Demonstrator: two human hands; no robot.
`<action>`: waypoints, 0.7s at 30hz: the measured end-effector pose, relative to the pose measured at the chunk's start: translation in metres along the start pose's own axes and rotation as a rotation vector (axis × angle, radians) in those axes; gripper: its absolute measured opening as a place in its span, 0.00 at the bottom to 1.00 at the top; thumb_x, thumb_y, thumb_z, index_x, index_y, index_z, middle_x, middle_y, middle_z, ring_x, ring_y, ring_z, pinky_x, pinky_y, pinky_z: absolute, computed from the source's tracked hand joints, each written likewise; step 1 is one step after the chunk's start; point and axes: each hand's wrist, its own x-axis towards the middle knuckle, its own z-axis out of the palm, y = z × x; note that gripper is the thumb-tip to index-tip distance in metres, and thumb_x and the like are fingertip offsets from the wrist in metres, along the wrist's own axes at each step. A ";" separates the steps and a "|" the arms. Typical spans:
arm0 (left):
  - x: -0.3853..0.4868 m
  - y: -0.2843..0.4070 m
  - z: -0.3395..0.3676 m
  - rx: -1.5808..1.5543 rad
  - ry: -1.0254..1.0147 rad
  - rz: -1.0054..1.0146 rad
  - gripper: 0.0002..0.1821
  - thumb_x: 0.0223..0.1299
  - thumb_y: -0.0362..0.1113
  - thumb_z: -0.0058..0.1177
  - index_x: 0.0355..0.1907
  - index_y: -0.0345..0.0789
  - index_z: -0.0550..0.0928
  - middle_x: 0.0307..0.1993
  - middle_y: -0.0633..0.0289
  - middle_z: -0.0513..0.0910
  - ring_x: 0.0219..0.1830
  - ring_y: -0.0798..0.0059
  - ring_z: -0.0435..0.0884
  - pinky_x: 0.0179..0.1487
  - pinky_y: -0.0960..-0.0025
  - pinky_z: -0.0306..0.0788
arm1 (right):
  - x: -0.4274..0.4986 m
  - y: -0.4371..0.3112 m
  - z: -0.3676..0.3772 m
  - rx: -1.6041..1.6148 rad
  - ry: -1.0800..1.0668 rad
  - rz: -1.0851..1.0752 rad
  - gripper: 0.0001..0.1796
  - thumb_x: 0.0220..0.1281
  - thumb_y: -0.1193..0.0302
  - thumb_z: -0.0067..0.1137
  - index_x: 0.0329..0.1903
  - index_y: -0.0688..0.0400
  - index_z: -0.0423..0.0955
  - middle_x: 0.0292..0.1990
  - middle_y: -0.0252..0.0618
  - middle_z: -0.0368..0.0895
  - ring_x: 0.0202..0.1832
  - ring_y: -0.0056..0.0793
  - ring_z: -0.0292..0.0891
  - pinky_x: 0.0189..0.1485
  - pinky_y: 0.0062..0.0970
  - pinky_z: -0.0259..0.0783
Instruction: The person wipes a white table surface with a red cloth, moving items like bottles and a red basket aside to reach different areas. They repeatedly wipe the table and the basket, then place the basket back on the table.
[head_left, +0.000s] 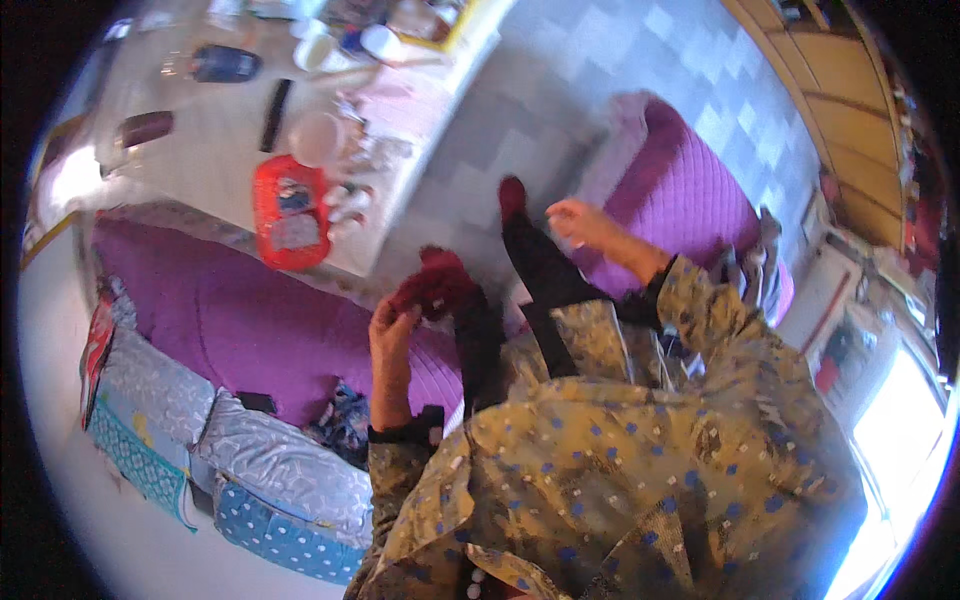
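Observation:
My left hand (394, 326) pinches a dark red knitted piece (439, 289) with a small pale spot on it; the far part of this piece lies over or beside my foot, and I cannot tell which. My right hand (574, 223) is held out above the grey floor with its fingers curled loosely, and I see nothing in it. Near it is my other foot in a dark red sock (513, 196), below a black trouser leg (536, 259). A red plastic basket (262, 217) with things in it stands on the pale table at the left.
A purple quilted seat cover (247, 337) with grey cushions (285, 465) runs along the left. Another purple cover (682, 180) lies at the right. White cups (313, 52), a pink round thing (317, 139) and a black bar (276, 116) are on the table. Shelves (847, 97) stand at the upper right.

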 end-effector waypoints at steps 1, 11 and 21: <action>0.002 -0.002 0.007 -0.020 -0.012 0.041 0.15 0.53 0.28 0.54 0.45 0.31 0.76 0.39 0.65 0.79 0.41 0.80 0.75 0.47 0.77 0.67 | -0.001 0.021 -0.017 -0.021 0.061 0.027 0.18 0.57 0.59 0.54 0.45 0.56 0.74 0.31 0.31 0.76 0.32 0.18 0.70 0.30 0.22 0.68; 0.033 -0.048 0.008 0.006 0.077 -0.121 0.17 0.52 0.27 0.55 0.47 0.31 0.75 0.39 0.65 0.79 0.40 0.80 0.75 0.46 0.77 0.67 | 0.019 0.071 -0.021 0.063 -0.003 0.268 0.21 0.60 0.59 0.52 0.52 0.57 0.69 0.39 0.32 0.75 0.38 0.20 0.71 0.39 0.21 0.69; 0.077 -0.091 -0.022 -0.020 0.089 0.065 0.16 0.54 0.29 0.55 0.47 0.32 0.75 0.39 0.66 0.79 0.41 0.82 0.75 0.46 0.79 0.67 | 0.052 -0.002 0.047 0.118 -0.231 -0.091 0.18 0.66 0.63 0.47 0.54 0.58 0.69 0.44 0.36 0.75 0.44 0.22 0.72 0.47 0.22 0.68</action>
